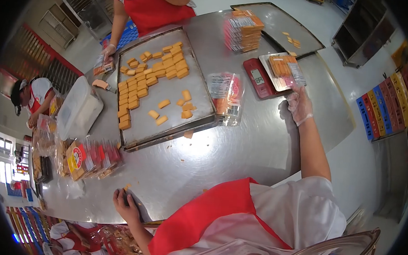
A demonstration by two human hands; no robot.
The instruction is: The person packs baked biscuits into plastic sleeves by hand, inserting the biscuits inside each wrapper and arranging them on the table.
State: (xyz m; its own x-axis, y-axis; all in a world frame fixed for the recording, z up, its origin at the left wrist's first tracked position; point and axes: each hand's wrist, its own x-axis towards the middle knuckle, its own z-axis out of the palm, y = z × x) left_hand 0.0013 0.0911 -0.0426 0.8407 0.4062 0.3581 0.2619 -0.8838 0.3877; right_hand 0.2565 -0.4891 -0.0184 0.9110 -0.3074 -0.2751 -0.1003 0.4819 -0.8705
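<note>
In a clear plastic glove, my right hand [300,105] pinches the near edge of a clear packet of orange-brown biscuit sticks [283,69]. The packet lies on a dark red digital scale [259,79], whose display I cannot read for certain. My left hand [126,207] is bare and rests at the table's near edge, fingers loosely apart, holding nothing. Between the hands and the far side lies a metal baking tray [194,94] with rows of golden biscuits [143,84] and a few loose or broken pieces. A flat labelled packet [226,98] lies by the tray's right edge.
A stack of filled packets [242,31] stands near a second tray [285,27] with crumbs. At left are a white plastic tub [80,106] and a row of packets [92,158]. Across the table, a co-worker's gloved hand [109,51] holds a packet. Crates [387,103] stand right.
</note>
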